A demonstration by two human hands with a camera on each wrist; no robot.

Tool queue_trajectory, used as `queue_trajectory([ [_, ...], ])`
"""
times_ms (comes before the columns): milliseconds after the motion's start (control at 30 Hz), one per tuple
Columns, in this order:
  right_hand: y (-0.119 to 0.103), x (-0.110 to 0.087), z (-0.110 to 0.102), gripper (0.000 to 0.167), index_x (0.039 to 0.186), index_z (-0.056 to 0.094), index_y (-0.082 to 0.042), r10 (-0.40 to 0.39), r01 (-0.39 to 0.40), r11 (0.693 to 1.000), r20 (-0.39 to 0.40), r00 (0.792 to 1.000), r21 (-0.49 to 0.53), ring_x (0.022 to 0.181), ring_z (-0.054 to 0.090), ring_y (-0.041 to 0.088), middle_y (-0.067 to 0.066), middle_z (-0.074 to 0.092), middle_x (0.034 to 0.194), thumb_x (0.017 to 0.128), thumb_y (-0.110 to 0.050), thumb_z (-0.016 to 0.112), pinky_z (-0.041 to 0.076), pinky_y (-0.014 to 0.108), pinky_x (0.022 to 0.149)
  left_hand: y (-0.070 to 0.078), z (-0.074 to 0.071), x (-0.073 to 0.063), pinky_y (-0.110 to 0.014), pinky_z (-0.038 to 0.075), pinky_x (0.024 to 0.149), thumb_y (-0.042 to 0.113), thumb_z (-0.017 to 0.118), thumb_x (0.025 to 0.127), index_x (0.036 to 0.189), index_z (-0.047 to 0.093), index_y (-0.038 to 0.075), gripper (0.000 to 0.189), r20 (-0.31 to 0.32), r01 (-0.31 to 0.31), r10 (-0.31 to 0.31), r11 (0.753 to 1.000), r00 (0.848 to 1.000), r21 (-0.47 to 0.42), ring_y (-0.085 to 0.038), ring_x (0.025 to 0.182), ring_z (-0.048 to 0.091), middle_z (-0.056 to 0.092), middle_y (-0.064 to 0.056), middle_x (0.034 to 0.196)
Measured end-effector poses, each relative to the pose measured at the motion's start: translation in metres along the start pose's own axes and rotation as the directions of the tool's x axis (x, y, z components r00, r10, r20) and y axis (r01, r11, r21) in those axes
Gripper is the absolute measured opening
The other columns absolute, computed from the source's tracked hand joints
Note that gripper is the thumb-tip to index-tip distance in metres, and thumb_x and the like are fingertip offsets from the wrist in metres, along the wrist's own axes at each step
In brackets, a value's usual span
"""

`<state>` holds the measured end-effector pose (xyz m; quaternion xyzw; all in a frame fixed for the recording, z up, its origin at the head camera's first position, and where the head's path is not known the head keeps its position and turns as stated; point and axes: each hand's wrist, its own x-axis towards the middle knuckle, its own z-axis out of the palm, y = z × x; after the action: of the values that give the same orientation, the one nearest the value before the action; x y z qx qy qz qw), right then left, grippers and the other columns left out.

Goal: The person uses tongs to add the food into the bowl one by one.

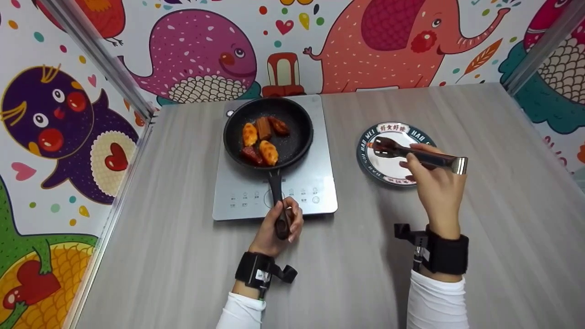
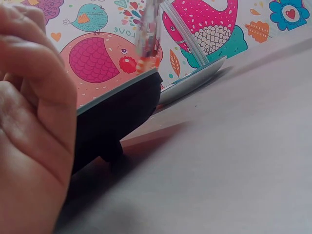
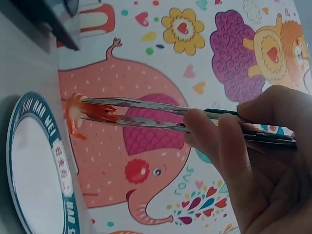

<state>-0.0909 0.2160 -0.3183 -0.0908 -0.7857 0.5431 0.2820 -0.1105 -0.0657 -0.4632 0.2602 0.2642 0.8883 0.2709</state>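
My left hand [image 1: 267, 237] grips the black handle [image 1: 276, 185] of a frying pan [image 1: 297, 141]. Inside the pan lie several browned and reddish pieces of food [image 1: 268, 152]. My right hand [image 1: 436, 194] holds metal food tongs [image 1: 429, 157] over a round plate [image 1: 394, 169] with a dark green lettered rim. In the right wrist view, a small orange shrimp [image 3: 74, 114] is pinched between the tips of the tongs, above the plate and apart from it. The left wrist view shows the left hand's fingers [image 2: 53, 73] curled, with the pan handle hidden there.
The pan rests on a flat silver induction cooker [image 1: 317, 183] with touch controls along its front. A grey wood-grain table [image 1: 183, 183] bears the cooker and the plate. Walls with cartoon animals [image 1: 205, 50] stand behind and to the left, joined by metal corner strips.
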Motion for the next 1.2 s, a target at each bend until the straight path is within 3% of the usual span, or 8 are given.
queue_trajectory([
  [267, -0.014, -0.010, 0.013, 0.021, 0.101, 0.063, 0.002, -0.143, 0.136, 0.987, 0.083, 0.986, 0.085, 0.068, 0.065, 0.013, 0.015, 0.066, 0.084, 0.082, -0.004, 0.061, 0.050, 0.021, 0.053, -0.001, 0.000, 0.000, -0.020, 0.033, 0.041, 0.038, 0.038, 0.094, 0.094, 0.048, 0.008, 0.032, -0.012, -0.004, 0.004, 1.000, 1.000, -0.007, -0.008, 0.050, 0.045, 0.047, 0.000, 0.066],
  [467, -0.022, -0.017, 0.027, 0.020, 0.102, 0.061, 0.006, -0.262, 0.251, 0.963, 0.128, 0.956, 0.102, 0.064, 0.062, 0.009, 0.014, 0.066, 0.079, 0.083, 0.000, 0.059, 0.048, 0.018, 0.053, -0.001, 0.001, 0.000, -0.021, 0.031, 0.040, 0.038, 0.037, 0.094, 0.093, 0.048, 0.008, 0.032, -0.016, 0.004, -0.004, 1.000, 1.000, -0.002, -0.008, 0.049, 0.045, 0.046, -0.001, 0.065],
  [667, -0.024, -0.021, 0.038, 0.020, 0.101, 0.061, 0.005, -0.374, 0.360, 0.925, 0.125, 0.919, 0.122, 0.062, 0.062, 0.013, 0.012, 0.067, 0.080, 0.082, 0.002, 0.059, 0.049, 0.018, 0.055, -0.001, 0.001, 0.000, -0.021, 0.032, 0.040, 0.038, 0.037, 0.094, 0.093, 0.048, 0.008, 0.032, -0.016, 0.000, 0.000, 1.000, 1.000, 0.008, -0.008, 0.048, 0.045, 0.045, 0.000, 0.065],
  [800, -0.022, -0.022, 0.048, 0.020, 0.099, 0.062, 0.006, -0.466, 0.446, 0.879, 0.103, 0.879, 0.169, 0.066, 0.065, 0.018, 0.011, 0.067, 0.080, 0.079, 0.006, 0.061, 0.050, 0.019, 0.056, 0.000, 0.001, 0.000, -0.020, 0.033, 0.040, 0.038, 0.037, 0.094, 0.094, 0.048, 0.008, 0.032, -0.023, -0.001, 0.002, 1.000, 1.000, 0.025, -0.008, 0.049, 0.044, 0.045, 0.000, 0.065],
  [1000, -0.016, -0.025, 0.068, 0.022, 0.096, 0.064, 0.005, -0.594, 0.565, 0.798, 0.112, 0.797, 0.210, 0.067, 0.065, 0.017, 0.009, 0.067, 0.079, 0.074, 0.009, 0.064, 0.050, 0.018, 0.055, 0.000, 0.003, -0.001, -0.018, 0.036, 0.040, 0.039, 0.035, 0.095, 0.094, 0.047, 0.009, 0.032, -0.034, -0.004, 0.006, 0.999, 0.999, 0.051, -0.006, 0.051, 0.044, 0.046, 0.000, 0.067],
  [1200, 0.000, -0.025, 0.084, 0.024, 0.098, 0.065, -0.001, -0.673, 0.664, 0.739, 0.104, 0.732, 0.109, 0.075, 0.065, 0.013, 0.003, 0.067, 0.091, 0.074, 0.001, 0.068, 0.051, 0.019, 0.065, 0.001, 0.004, -0.001, -0.018, 0.035, 0.040, 0.039, 0.036, 0.095, 0.093, 0.047, 0.009, 0.032, -0.041, 0.007, -0.005, 0.999, 0.999, 0.053, -0.006, 0.051, 0.044, 0.046, 0.001, 0.067],
])
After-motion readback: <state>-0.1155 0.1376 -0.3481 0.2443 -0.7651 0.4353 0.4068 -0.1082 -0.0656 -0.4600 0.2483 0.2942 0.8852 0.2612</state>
